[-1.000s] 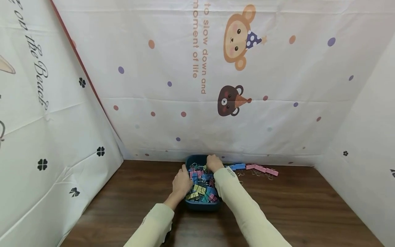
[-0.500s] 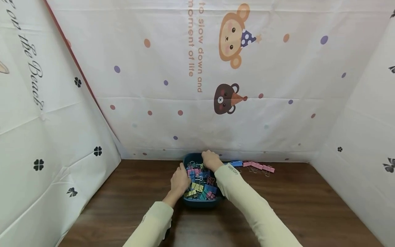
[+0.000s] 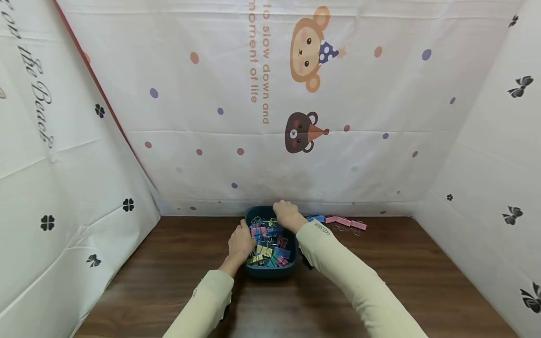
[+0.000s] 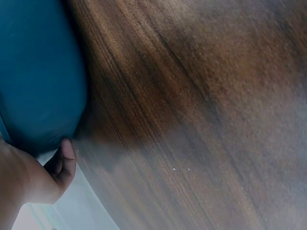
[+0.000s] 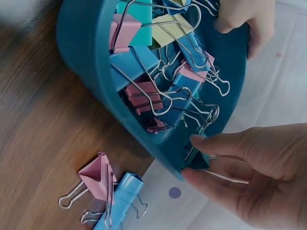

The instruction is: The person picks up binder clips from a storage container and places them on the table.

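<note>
A dark teal plastic box (image 3: 270, 272) stands at the back of the table, holding many coloured binder clips. My left hand (image 3: 242, 238) grips its left rim; in the right wrist view that left hand (image 5: 247, 19) has a digit inside the wall. At the far right corner is my right hand (image 3: 289, 215). Seen from the right wrist, the right hand (image 5: 249, 167) pinches a green binder clip (image 5: 197, 162) between thumb and fingers inside that corner. Yellow clips (image 3: 264, 251), blue clips (image 5: 132, 67) and pink clips (image 5: 144, 97) lie jumbled in the box.
Right of the box, a row of blue clips (image 3: 318, 218) and pink clips (image 3: 344, 221) lies along the table's back edge. Behind rises a white printed sheet (image 3: 211, 178). More sheeting (image 3: 84, 211) hangs at the left. Brown wooden tabletop (image 3: 186, 263) surrounds the box.
The head view has turned slightly to the right. My right forearm has swung a little outward while its hand stays at the far right corner. My left hand keeps its grip.
</note>
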`<state>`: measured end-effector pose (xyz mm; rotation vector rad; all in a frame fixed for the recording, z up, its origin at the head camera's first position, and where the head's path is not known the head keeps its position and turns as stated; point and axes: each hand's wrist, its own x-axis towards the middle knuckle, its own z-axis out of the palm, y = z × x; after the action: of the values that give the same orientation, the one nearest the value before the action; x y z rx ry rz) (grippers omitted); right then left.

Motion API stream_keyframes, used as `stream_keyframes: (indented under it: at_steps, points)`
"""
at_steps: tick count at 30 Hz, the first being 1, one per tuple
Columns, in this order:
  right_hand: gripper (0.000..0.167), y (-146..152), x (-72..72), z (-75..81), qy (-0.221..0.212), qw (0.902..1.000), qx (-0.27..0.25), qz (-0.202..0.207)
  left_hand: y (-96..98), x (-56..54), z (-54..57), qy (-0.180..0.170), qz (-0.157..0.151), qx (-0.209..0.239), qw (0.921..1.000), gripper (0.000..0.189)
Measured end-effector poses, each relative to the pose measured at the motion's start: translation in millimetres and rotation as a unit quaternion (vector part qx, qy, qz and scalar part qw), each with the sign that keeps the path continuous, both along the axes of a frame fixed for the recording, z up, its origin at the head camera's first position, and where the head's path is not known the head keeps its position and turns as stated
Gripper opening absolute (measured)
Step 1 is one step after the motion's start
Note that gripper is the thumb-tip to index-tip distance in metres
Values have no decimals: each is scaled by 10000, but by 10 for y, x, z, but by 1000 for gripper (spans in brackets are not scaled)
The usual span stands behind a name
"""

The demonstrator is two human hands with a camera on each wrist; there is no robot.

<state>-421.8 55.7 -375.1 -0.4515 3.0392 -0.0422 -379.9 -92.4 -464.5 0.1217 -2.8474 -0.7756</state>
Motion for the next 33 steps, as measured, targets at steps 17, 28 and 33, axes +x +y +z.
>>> stream_keyframes:
  at_steps: [17,28,33]
  points:
    - [18,176,123,64,790,9938,84,774,-14,-16,-29,-3,-29,69,10000,67]
    - [22,266,114,-90,2273,9558,445,1810,-17,19,5,-30,-74,123,9999,68]
    - [23,267,115,-147,2723,9390,810,1939,-14,33,5,-30,-87,212,9997,69]
